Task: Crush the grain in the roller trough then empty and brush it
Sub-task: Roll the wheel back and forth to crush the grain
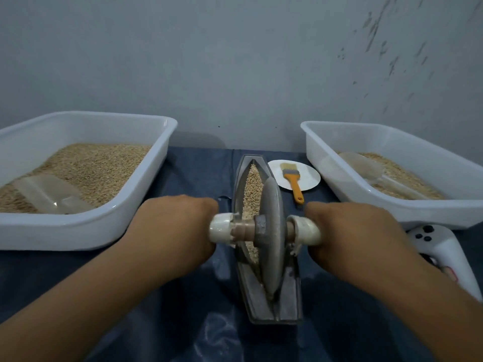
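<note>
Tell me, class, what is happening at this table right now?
A person grips both handles of a roller wheel, left hand and right hand, with the wheel standing in a metal trough of grain. A brush lies unused on a plate beyond it. Two white tubs of grain sit alongside.

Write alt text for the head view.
Left hand and right hand grip the axle handles of a roller wheel standing in a grain-filled metal trough. White tubs of grain flank it; an orange brush lies on a plate.
</note>
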{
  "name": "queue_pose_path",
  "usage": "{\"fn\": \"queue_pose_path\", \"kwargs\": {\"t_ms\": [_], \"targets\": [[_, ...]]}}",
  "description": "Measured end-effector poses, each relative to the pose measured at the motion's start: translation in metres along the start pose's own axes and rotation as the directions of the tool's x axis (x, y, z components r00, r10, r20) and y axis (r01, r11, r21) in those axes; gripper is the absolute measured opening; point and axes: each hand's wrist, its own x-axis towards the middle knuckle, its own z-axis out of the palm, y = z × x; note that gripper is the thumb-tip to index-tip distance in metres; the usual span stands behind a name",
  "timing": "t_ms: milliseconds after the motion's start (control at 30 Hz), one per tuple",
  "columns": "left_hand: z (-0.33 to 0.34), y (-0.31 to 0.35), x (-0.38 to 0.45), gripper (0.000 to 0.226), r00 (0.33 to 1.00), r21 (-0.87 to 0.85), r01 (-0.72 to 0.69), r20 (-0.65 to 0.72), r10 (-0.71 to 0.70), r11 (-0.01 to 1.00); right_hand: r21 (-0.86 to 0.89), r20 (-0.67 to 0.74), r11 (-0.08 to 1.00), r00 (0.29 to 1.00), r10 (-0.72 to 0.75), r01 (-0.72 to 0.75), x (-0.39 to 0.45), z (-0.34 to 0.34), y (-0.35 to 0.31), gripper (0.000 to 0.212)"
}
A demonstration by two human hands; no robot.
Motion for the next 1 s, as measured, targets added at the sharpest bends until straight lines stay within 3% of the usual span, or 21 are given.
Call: {"fn": "queue_pose_path", "kwargs": {"t_ms": [133, 400, 667, 767, 867, 1000], "targets": [[0.006, 0.002, 0.011, 0.026, 0.999, 0.022, 0.026, 0.019, -0.027, 0.999, 0.015, 0.057, 1.000, 0.998, 0.022, -0.022, 0.016, 0.003, -0.001, 0.019], [0.035, -0.005, 0.093, 0.014, 0.988, 0.022, 0.083, -0.130, -0.080, 0.996, 0.051, -0.197, 0.997, 0.978, 0.073, -0.065, 0.120, 0.054, 0.012, 0.018], [0.037, -0.006, 0.111, 0.022, 0.988, 0.056, 0.058, -0.145, -0.049, 0.997, 0.048, -0.264, 0.997, 0.962, 0.063, -0.052, 0.133, 0.072, 0.020, 0.025], [0.028, -0.002, 0.094, 0.019, 0.994, 0.050, 0.047, -0.100, -0.042, 0.998, 0.077, -0.165, 0.995, 0.984, 0.070, -0.058, 0.115, 0.060, 0.016, 0.011], [0.018, 0.004, 0.065, 0.029, 0.996, 0.056, 0.017, -0.086, -0.012, 0.998, 0.133, 0.012, 0.988, 0.997, 0.073, -0.074, 0.083, 0.045, 0.013, 0.016], [0.001, 0.009, 0.019, 0.031, 0.997, 0.064, -0.006, -0.079, 0.011, 0.998, 0.147, 0.119, 0.988, 0.993, 0.022, -0.040, 0.026, 0.016, 0.008, 0.023]]}}
